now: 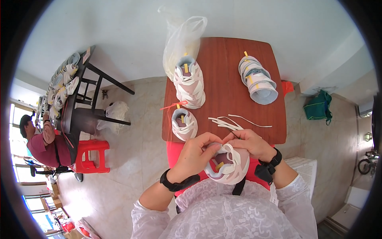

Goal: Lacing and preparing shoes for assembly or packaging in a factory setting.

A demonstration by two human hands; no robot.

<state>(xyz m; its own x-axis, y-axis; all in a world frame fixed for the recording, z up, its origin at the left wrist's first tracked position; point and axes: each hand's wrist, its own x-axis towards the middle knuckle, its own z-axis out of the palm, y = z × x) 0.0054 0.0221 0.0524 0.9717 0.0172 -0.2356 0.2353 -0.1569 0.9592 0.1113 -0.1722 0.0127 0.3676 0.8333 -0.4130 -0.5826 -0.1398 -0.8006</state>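
So the shoe [241,165] sits just off the table [223,85]'s near edge, over the lap, on the body side of the fingers. Neither hand's nearer: left hand [191,154] and right hand [254,146] both have fingers clamped on its far edge, tips nearly meeting. Opening faces up and a bit left. Toe's hard to call, so the long axis is too, sorry.

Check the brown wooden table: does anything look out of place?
Nothing looks spilled. A thin white lace lies astray from the white lace bundle, and a bright red string straggles near the front-left pink-and-white shoe, clashing in colour.
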